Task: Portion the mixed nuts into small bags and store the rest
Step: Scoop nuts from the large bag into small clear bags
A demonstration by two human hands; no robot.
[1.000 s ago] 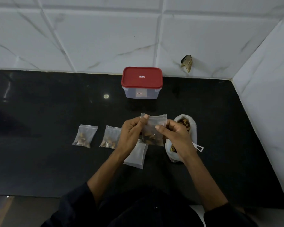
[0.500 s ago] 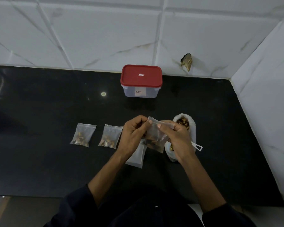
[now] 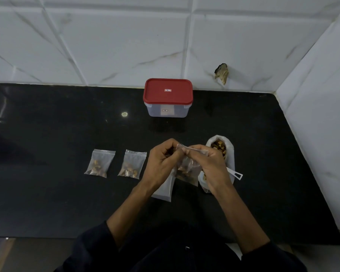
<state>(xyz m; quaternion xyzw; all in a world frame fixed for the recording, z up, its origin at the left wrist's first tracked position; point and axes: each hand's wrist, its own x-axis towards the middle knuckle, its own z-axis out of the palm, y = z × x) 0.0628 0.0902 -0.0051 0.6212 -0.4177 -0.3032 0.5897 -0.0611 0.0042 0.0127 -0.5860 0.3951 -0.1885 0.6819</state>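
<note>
**Bag held at its top edge above the counter**

Your left hand (image 3: pixel 161 163) and right hand (image 3: pixel 208 165) both pinch the small bag (image 3: pixel 186 169) of nuts at its top edge, above the black counter (image 3: pixel 47 203), which runs bare to your left. Two filled bags (image 3: pixel 100 163) (image 3: pixel 133 164) lie left. The open nut sack (image 3: pixel 224 152) stands right. The red-lidded container (image 3: pixel 168 98) sits closed by the wall; its labels are unreadable.

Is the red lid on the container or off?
On. The red lid sits flat over the top of the container at the back of the counter, covering its whole rim.
</note>
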